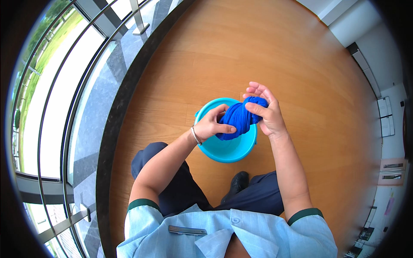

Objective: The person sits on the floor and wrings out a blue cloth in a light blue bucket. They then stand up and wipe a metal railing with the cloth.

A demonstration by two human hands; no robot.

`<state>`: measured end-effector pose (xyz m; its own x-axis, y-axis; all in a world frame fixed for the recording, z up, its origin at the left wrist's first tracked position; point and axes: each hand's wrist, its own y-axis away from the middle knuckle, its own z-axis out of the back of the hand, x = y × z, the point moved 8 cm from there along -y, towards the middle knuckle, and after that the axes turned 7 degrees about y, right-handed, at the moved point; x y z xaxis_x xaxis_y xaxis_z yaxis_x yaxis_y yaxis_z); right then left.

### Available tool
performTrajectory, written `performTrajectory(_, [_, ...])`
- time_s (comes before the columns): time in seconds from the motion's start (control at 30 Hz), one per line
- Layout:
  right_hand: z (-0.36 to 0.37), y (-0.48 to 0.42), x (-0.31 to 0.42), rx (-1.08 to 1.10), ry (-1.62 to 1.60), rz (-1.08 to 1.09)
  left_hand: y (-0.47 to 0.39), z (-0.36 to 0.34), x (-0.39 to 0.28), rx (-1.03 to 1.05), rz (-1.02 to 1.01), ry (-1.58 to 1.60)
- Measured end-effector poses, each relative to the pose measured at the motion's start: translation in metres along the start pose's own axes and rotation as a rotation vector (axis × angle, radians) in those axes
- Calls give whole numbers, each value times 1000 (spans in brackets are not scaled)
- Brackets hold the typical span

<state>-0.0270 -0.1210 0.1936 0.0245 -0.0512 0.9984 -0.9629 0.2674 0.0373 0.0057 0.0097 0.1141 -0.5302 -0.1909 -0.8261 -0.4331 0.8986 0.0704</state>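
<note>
A twisted, bunched blue cloth (240, 117) is held between both hands over a turquoise plastic bucket (230, 150). My left hand (214, 124), with a silver bracelet at the wrist, grips the lower left end, its thumb across the folds. My right hand (266, 111) holds the upper right end with the thumb on top and the palm behind; its other fingers are partly extended beyond the cloth. The cloth and my left hand hide part of the bucket's rim and inside.
The bucket stands on a wooden floor (206, 64) in front of my bent knees and black shoe (239, 182). At the left run a dark stone edge (111, 129) and a metal railing (40, 129) by the windows. A white wall (392, 145) is at the far right.
</note>
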Motion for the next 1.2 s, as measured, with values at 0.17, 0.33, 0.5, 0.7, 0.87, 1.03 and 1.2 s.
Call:
performTrajectory(0.17, [3,2,-15,-36,-295,-152,1,-3,-5,50,-25,259])
performTrajectory(0.33, [-7,2,-8,144,-324,-91,-1,-2,7,16,101,338])
performTrajectory(0.5, [-11,5,8,186,-87,9,0,-12,21,136,248,247])
performTrajectory(0.7, [-12,8,23,128,447,112,-2,12,12,-88,62,335])
performTrajectory(0.87, [-13,10,36,50,774,286,-2,11,3,-135,-11,340])
performTrajectory(1.03, [-20,10,42,80,633,346,-4,16,9,-202,7,444])
performTrajectory(1.2, [-25,12,47,51,496,470,-6,16,17,-243,9,662])
